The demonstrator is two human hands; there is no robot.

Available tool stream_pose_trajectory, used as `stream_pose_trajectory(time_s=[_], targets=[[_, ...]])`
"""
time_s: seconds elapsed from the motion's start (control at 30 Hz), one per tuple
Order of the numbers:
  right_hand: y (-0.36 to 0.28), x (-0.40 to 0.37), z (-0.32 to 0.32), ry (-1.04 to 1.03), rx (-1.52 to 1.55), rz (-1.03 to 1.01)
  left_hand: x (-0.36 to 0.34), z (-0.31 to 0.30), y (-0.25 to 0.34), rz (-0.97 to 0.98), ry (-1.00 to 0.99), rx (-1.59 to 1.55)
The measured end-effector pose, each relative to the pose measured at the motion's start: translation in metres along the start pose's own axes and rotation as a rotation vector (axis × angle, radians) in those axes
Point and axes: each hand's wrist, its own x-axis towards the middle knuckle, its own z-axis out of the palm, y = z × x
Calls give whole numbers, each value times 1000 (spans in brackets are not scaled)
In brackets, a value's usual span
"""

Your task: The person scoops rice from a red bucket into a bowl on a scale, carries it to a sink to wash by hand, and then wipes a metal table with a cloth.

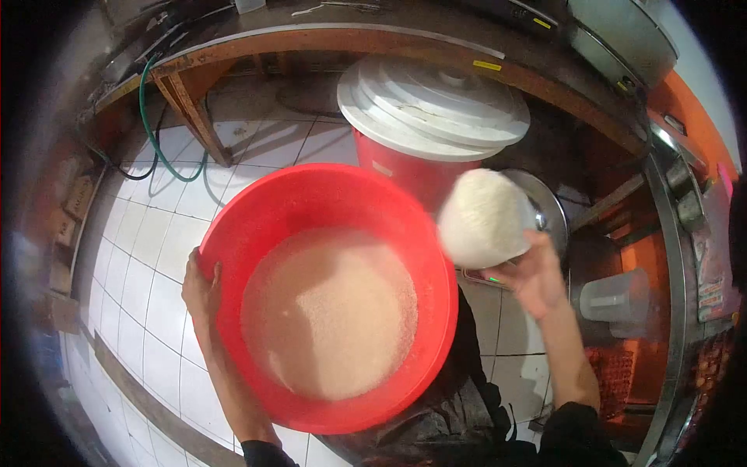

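Carefully, it seems, a person's right hand (pixel 535 268) grips a white container (pixel 467 240) heaped with pale powder (pixel 492 204), held up just beside the right rim of a large red tub (pixel 438 319). The left hand (pixel 201 292) is closed on the tub's left rim, apparently bracing it. A broad bed of powder (pixel 331 319) covers the tub's bottom. The step in hand looks to be carrying a full measure; the next move would call for a level container and a steady rim, lest the loose heap spill. Beyond the tub stands a red bin (pixel 412 173) under white lids (pixel 432 117), with a metal dish (pixel 551 201) beside it on the tiled floor (pixel 156 300), before a wood-edged tabletop (pixel 327 45).
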Motion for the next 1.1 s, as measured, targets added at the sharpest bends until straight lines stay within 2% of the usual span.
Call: stream_pose_trajectory(time_s=[0.17, 0.2, 0.27, 0.3, 0.37, 0.4, 0.47, 0.5, 0.53, 0.6, 0.73, 0.8, 0.83, 0.9, 0.97, 1.1], targets=[[-22, 27, -82, 274, -81, -206, 0, 1, 0, 1, 5, 2], [-24, 40, -104, 273, -84, -210, 0, 0, 0, 1, -10, 0], [-20, 75, -148, 540, -311, -213, 2, 3, -6, 11, -2, 11], [-11, 93, -167, 537, -312, -218, 3, 4, -8, 21, 2, 26], [2, 118, -189, 1026, -1258, -538, 2, 3, -2, -14, 3, 19], [3, 118, -197, 1029, -1257, -537, 1, 2, 1, -45, -5, 16], [5, 114, -203, 746, -1603, -599, 0, 0, 2, -31, 0, 13], [5, 114, -207, 711, -1757, -596, 1, 0, 2, -23, 4, 10], [3, 115, -211, 714, -1758, -590, 1, 1, 1, -20, -1, 9], [-3, 117, -221, 662, -1971, -615, 1, 3, -2, 0, 23, -19], [-19, 115, -215, 775, -1996, -629, 1, 1, 1, -9, 15, -38], [-25, 108, -187, 813, -1828, -811, 2, 0, 1, -19, -10, 0], [-27, 104, -169, 810, -1831, -808, 1, -1, 2, -21, -13, 2], [-27, 93, -117, 673, -1570, -1126, -2, -1, 6, -38, 5, 5], [-16, 75, -44, 456, -1500, -1272, -3, -4, 7, -37, -8, -21], [49, 79, 75, -340, -1149, -1267, 0, 6, -9, 25, 44, 6]])
